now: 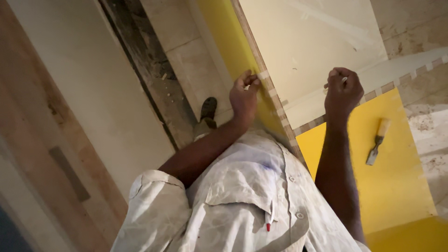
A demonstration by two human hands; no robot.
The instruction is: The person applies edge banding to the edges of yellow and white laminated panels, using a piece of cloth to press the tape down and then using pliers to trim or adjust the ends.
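At frame centre, the left hand [243, 95] pinches the cream laminated board's [308, 42] plywood edge [268, 86], which runs diagonally; the right hand [343, 91], upper right, closes around something small, unidentifiable.

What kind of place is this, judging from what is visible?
Probably a woodworking or furniture finishing site indoors. The left hand and right hand press on a pale board with finger-jointed corner edges, a chisel lies on a yellow panel, and the tiled floor looks dusty.
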